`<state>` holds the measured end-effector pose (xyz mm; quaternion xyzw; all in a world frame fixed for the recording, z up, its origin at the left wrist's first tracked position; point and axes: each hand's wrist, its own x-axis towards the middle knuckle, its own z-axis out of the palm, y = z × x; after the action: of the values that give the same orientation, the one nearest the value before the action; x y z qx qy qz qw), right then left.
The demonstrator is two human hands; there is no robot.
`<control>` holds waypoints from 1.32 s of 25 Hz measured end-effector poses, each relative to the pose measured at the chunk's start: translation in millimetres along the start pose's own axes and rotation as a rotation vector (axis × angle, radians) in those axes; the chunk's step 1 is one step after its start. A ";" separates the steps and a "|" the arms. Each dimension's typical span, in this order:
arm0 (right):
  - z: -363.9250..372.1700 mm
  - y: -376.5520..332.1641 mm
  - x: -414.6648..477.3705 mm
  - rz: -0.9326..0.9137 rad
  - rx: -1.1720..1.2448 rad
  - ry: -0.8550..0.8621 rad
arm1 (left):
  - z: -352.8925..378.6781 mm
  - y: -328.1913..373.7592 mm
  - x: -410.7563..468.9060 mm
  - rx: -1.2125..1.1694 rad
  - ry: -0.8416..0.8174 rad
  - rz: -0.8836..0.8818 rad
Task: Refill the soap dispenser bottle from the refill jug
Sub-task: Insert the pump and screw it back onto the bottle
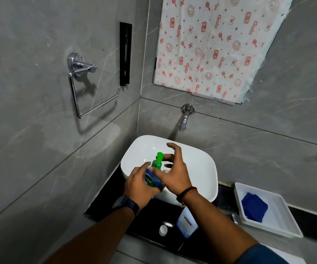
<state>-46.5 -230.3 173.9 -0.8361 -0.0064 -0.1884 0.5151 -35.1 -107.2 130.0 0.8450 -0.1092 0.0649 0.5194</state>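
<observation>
Frame centre: left hand wraps Dettol dispenser bottle over white basin, catching drips | right hand spread loose at green pump, gripping nothing | refill jug, white cap on lower counter

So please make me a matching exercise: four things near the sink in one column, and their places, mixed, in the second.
1. soap dispenser bottle
2. refill jug
3. white cap
4. blue cloth

a. in the white tray
b. lying alone on the black counter
c. in the left hand, over the basin
d. standing under the right forearm

Pairs: 1-c, 2-d, 3-b, 4-a
</observation>
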 end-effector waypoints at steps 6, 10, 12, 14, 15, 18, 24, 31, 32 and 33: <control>4.4 0.6 -1.0 0.026 0.012 0.100 | 1.3 -1.5 -1.6 -0.007 0.014 0.029; 0.7 2.7 -3.4 0.017 0.011 -0.001 | 1.5 -4.1 -1.6 0.008 0.015 0.018; 0.7 1.6 -4.5 0.035 0.001 -0.008 | 1.0 -5.1 -0.6 0.014 0.014 0.010; 3.9 -2.0 -5.4 0.069 -0.013 0.040 | 0.1 -4.6 -0.2 0.008 0.015 0.006; 6.9 -4.3 -5.9 0.091 -0.019 0.069 | -0.1 -3.9 -0.1 0.009 0.022 0.005; 16.8 -9.0 -5.3 0.152 0.016 0.145 | 0.1 -2.3 0.9 0.009 0.070 0.005; 25.1 -12.9 -1.0 0.177 0.012 0.103 | -2.3 -8.5 2.1 -0.010 0.112 0.019; 43.8 44.6 -29.6 0.190 -0.079 0.089 | -7.2 -71.9 5.1 0.031 0.150 -0.071; 49.7 60.8 -38.1 0.200 -0.135 0.071 | -6.7 -86.6 6.0 0.033 0.149 -0.076; 56.3 76.5 -46.4 0.207 -0.196 0.031 | -5.8 -101.2 6.7 0.017 0.146 -0.086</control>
<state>-56.6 -209.1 70.9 -0.8756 0.1062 -0.1472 0.4477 -3.1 -58.7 46.7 0.8464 -0.0340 0.1046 0.5211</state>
